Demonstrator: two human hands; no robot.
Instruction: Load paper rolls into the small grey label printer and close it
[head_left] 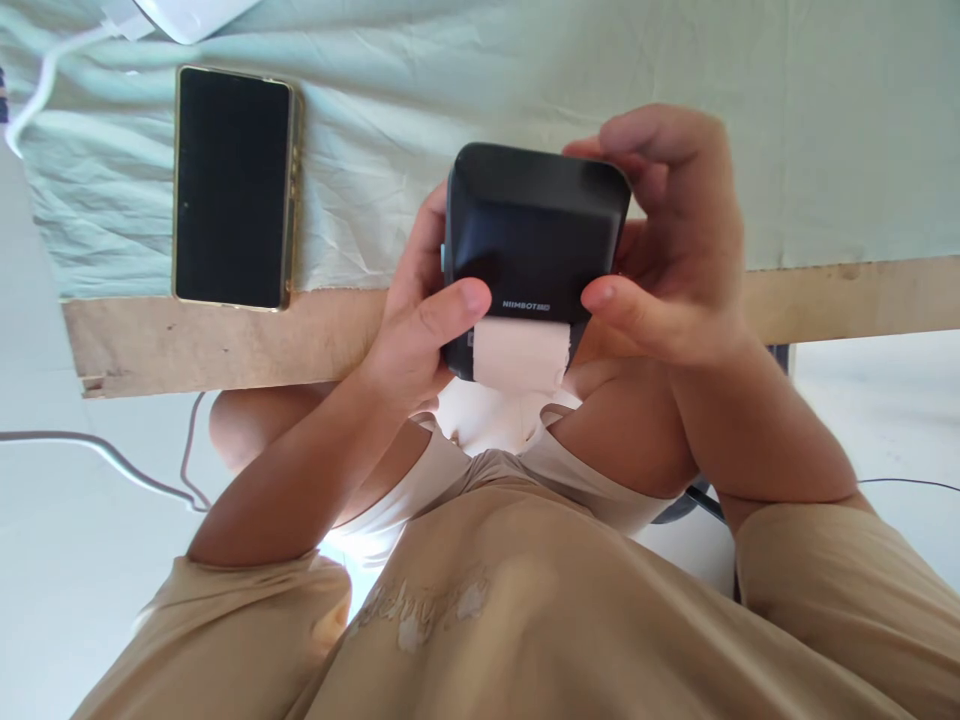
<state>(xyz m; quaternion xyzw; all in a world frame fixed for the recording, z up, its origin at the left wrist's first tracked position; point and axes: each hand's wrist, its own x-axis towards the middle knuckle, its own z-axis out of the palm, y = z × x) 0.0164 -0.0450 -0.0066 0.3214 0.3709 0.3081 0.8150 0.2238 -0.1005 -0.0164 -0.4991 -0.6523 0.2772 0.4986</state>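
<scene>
Between my two hands is a small black label printer (536,235), marked NIIMBOT, held above the table's front edge. A strip of pale pinkish label paper (521,355) sticks out of its near end. My left hand (420,310) grips the printer's left side, its thumb resting on the top near the paper. On the opposite side, my right hand (675,240) has its thumb against the near right corner and its bent fingers by the far right edge. The fingers under the printer are partly hidden.
A phone (232,190) in a clear, yellowish case lies to the left on the pale green cloth (375,90). Bare wood (225,345) shows along the table's front edge. At the upper left, a white cable (56,65) joins a white device (195,12). More cable (97,448) hangs below.
</scene>
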